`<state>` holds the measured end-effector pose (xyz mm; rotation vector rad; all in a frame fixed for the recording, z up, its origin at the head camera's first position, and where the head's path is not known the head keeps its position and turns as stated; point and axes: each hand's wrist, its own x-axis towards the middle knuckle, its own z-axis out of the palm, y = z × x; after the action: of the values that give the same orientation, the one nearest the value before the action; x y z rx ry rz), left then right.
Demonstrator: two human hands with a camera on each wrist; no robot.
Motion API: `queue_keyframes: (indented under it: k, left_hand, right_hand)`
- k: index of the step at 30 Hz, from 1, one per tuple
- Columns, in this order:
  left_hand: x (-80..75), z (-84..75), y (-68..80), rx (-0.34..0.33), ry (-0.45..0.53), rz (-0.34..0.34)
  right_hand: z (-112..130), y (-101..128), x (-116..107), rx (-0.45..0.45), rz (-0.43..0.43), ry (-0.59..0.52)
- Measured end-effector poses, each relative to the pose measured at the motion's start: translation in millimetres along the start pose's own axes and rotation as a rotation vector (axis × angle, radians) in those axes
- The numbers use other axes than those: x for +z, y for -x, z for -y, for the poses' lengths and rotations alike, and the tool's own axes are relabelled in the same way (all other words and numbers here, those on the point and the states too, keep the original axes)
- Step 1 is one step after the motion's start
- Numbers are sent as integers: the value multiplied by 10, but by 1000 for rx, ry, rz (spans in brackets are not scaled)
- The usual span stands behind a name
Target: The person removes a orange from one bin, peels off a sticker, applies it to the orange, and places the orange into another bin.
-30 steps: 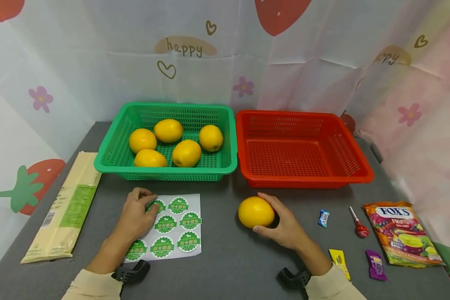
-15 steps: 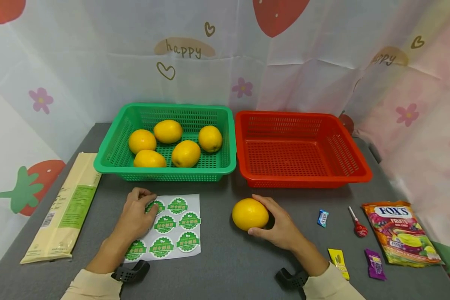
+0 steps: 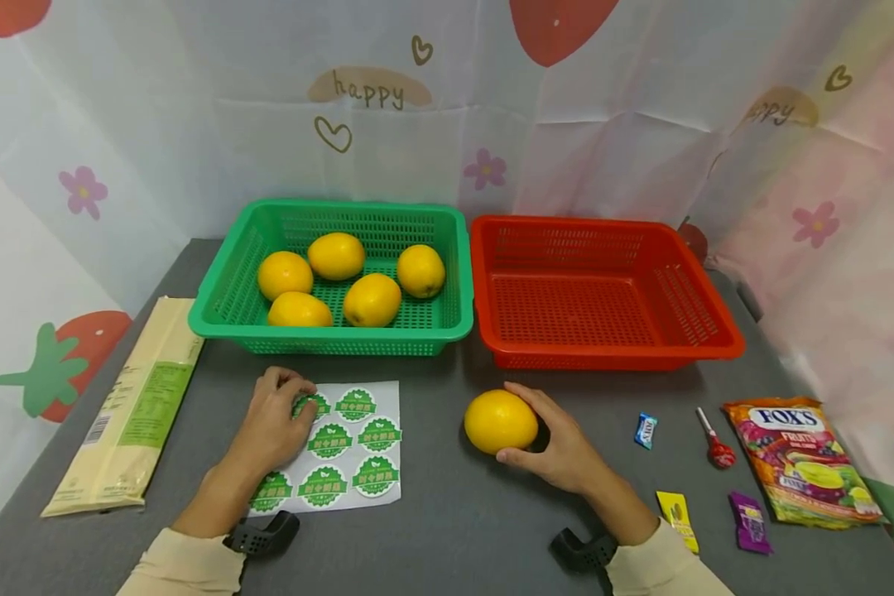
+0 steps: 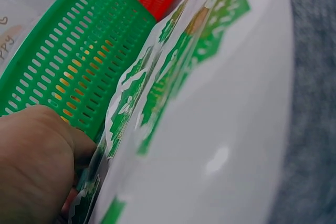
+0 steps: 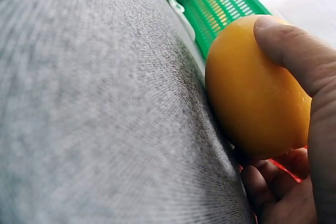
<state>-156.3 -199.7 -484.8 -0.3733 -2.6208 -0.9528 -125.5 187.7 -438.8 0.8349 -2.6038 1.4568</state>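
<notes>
The yellow fruit (image 3: 501,421) sits on the grey table (image 3: 447,521) just in front of the red basket (image 3: 715,348), a little toward the gap between the two baskets; the right hand (image 3: 559,443) has it in its grip, the fingers curled round its right side with the thumb underneath toward the near edge, and the right wrist view shows the thumb lying over the top of the fruit (image 5: 257,93) while it rests on the cloth. The left hand (image 3: 271,426) lies on the sticker sheet (image 3: 376,505), its fingertips bent down onto the top left green sticker (image 3: 314,405); whether they pinch the sticker's edge or only press on it cannot be told, and the left wrist view shows the sheet (image 4: 226,145) close up with the hand (image 4: 37,166) at its edge. Behind the sheet stands the green basket (image 3: 216,314), holding five more yellow fruits (image 3: 372,300); a long cream packet (image 3: 130,414) lies at the left of the table; to the right lie a small blue sweet (image 3: 645,430), a red lollipop (image 3: 718,451), a yellow sweet (image 3: 676,517), a purple sweet (image 3: 749,521) and a bag of Fox's candy (image 3: 800,459).
</notes>
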Motion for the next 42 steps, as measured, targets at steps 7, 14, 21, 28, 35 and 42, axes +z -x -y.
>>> queue_keyframes:
  k: [7, 14, 21, 28, 35, 42]
  left_hand:
    - [-47, -31, -52, 15, -13, 82]
    - [-138, -91, -51, 5, -58, 172]
    - [-158, -107, -28, -27, -59, 203]
    - [-148, -66, 18, -2, -82, 220]
    - [-171, -47, 44, -19, -89, 279]
    - [-201, -67, -38, -98, -46, 281]
  right_hand:
    - [4, -12, -19, 24, -7, -4]
    - [36, -6, -28, 34, 3, -9]
    - [41, 33, -10, 42, 11, 4]
    - [27, 56, 37, 45, 8, -4]
    - [12, 62, 59, 56, 7, -16]
    - [13, 14, 31, 40, -1, -10]
